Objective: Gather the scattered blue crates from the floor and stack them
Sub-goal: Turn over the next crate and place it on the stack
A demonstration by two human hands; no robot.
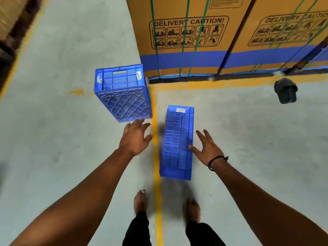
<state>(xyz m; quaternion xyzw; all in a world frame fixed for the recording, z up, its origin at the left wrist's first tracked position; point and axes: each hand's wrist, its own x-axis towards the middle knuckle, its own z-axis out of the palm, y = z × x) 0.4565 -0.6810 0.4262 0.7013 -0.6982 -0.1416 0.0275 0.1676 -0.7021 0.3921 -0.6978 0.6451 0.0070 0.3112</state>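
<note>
Two blue slatted crates are on the grey floor in front of me. The left crate (122, 93) lies tipped over, its lattice bottom facing me and its near corner close to my fingertips. The right crate (177, 141) stands on its side as a narrow slab beside the yellow floor line. My left hand (135, 138) is open with spread fingers just below the left crate, not gripping it. My right hand (206, 148) is open too, its thumb touching the right crate's right edge. Neither hand holds anything.
Large strapped cardboard boxes (186, 32) with blue bands stand just behind the crates. A dark cap (285, 90) lies on the floor at the right. A yellow line (157, 183) runs between my bare feet. More stacked goods border the far left edge.
</note>
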